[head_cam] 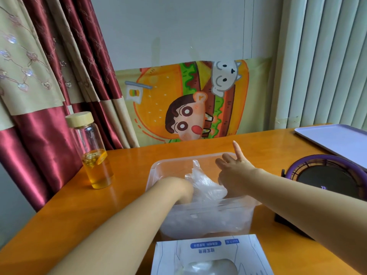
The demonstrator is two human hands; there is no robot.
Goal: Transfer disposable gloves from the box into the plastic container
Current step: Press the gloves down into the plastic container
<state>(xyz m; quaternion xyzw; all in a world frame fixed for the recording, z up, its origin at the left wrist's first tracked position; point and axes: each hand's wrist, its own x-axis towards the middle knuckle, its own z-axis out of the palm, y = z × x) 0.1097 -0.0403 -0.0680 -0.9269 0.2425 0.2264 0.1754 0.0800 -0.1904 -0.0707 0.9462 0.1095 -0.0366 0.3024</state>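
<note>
The left hand (179,188) is buried among the gloves (204,187) in the plastic container (158,167), and its grip cannot be told. The right hand (233,171) hovers above with its fingers spread. The box (210,253), at 6 o'clock, appears to hold more, so the transfer looks part done.

We've got crumpled clear gloves (205,186) heaped in our see-through container (155,169), white box (210,253) just in front, opening up.

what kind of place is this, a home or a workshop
Most likely a room in a home: red and beige curtains at the left, a cartoon burger cloth on the wall, a drink bottle on the wooden table.
</note>
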